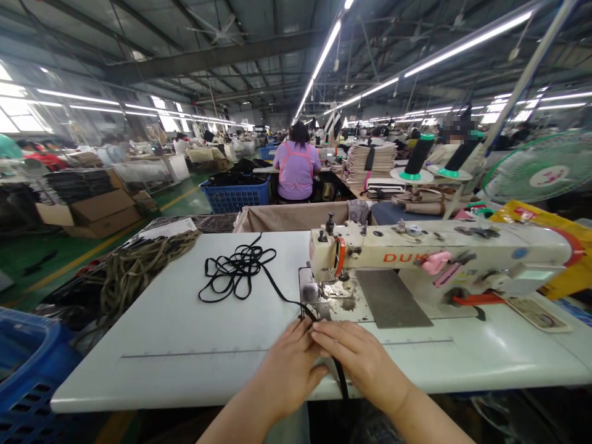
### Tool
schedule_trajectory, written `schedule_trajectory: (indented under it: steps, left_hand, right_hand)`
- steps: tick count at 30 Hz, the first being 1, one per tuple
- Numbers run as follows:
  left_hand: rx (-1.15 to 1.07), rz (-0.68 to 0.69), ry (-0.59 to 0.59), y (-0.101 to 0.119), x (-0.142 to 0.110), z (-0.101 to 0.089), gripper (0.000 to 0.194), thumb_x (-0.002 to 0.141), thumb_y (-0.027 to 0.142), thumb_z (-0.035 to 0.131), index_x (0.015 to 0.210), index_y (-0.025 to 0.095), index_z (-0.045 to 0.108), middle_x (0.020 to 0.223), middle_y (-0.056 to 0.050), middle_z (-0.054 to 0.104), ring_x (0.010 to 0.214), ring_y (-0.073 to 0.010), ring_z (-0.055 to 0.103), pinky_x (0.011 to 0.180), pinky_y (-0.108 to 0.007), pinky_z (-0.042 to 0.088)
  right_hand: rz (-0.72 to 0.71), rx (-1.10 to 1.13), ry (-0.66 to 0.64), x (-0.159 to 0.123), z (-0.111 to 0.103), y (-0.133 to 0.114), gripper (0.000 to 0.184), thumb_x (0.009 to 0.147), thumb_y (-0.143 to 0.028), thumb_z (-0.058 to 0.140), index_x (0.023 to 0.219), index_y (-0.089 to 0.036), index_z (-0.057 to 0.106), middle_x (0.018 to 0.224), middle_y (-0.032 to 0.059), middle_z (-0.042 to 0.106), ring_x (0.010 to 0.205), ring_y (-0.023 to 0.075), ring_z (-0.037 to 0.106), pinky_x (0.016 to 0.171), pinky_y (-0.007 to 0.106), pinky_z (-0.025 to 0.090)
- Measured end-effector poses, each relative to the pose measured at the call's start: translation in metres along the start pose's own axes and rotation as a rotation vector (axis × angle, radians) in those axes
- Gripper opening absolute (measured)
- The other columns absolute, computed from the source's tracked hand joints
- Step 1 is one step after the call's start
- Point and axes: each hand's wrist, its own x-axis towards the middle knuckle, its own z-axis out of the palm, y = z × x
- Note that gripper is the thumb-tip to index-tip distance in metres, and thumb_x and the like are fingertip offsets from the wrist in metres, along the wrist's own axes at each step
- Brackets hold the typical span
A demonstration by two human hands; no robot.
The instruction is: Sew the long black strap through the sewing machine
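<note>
A white sewing machine stands on a white table. A narrow black strap lies tangled on the table behind the needle, runs to the presser foot and hangs over the table's front edge. My left hand and my right hand rest side by side on the table just in front of the needle. Both have their fingers pinched on the strap, holding it flat on the table. The fingertips nearly touch.
A heap of tan cord lies left of the table, with a blue crate below it. Another blue crate, a person in a purple top and a fan are behind. Thread cones stand above the machine.
</note>
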Motion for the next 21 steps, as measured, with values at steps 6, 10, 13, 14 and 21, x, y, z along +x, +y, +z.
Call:
schedule_trajectory:
  steps: [6, 10, 13, 14, 21]
  left_hand:
    - [0.363, -0.141, 0.067, -0.040, -0.003, 0.000, 0.079, 0.102, 0.061, 0.058, 0.166, 0.015, 0.044, 0.173, -0.019, 0.039, 0.162, -0.0357, 0.036, 0.131, -0.055, 0.033]
    - [0.481, -0.320, 0.169, -0.054, -0.001, -0.008, 0.065, 0.106, 0.049, 0.052, 0.161, 0.014, 0.051, 0.166, -0.021, 0.050, 0.156, -0.0365, 0.044, 0.127, -0.058, 0.036]
    - [0.540, -0.400, 0.274, -0.047, 0.005, -0.015, 0.047, 0.106, 0.034, 0.052, 0.146, 0.013, 0.063, 0.153, -0.022, 0.061, 0.144, -0.0374, 0.054, 0.122, -0.058, 0.040]
    - [0.546, -0.401, 0.287, -0.042, 0.008, -0.017, 0.040, 0.105, 0.029, 0.051, 0.139, 0.014, 0.067, 0.146, -0.021, 0.065, 0.139, -0.0363, 0.057, 0.120, -0.056, 0.043]
    - [0.488, -0.334, 0.192, -0.019, 0.044, -0.027, 0.028, 0.102, 0.014, 0.053, 0.120, 0.019, 0.074, 0.119, -0.012, 0.068, 0.112, -0.0282, 0.061, 0.102, -0.045, 0.051]
  right_hand:
    - [0.023, -0.066, -0.069, -0.003, 0.007, 0.020, 0.041, 0.111, -0.014, 0.051, 0.150, -0.022, 0.061, 0.144, 0.0118, 0.071, 0.133, 0.0197, 0.068, 0.112, 0.038, 0.060]
    - [0.043, -0.093, -0.063, -0.006, 0.018, 0.035, 0.049, 0.107, -0.008, 0.050, 0.152, -0.024, 0.061, 0.144, 0.0107, 0.071, 0.132, 0.0192, 0.069, 0.111, 0.037, 0.061]
    - [0.059, -0.112, -0.016, -0.007, 0.029, 0.041, 0.052, 0.104, -0.003, 0.049, 0.150, -0.023, 0.062, 0.144, 0.0107, 0.071, 0.130, 0.0197, 0.070, 0.111, 0.038, 0.062]
    - [0.066, -0.121, -0.002, -0.007, 0.032, 0.042, 0.052, 0.104, -0.003, 0.048, 0.150, -0.023, 0.063, 0.144, 0.0111, 0.071, 0.130, 0.0201, 0.070, 0.110, 0.039, 0.062]
    - [0.071, -0.143, -0.013, -0.007, 0.038, 0.041, 0.045, 0.106, -0.006, 0.048, 0.145, -0.019, 0.065, 0.142, 0.0137, 0.072, 0.129, 0.0223, 0.071, 0.109, 0.041, 0.063]
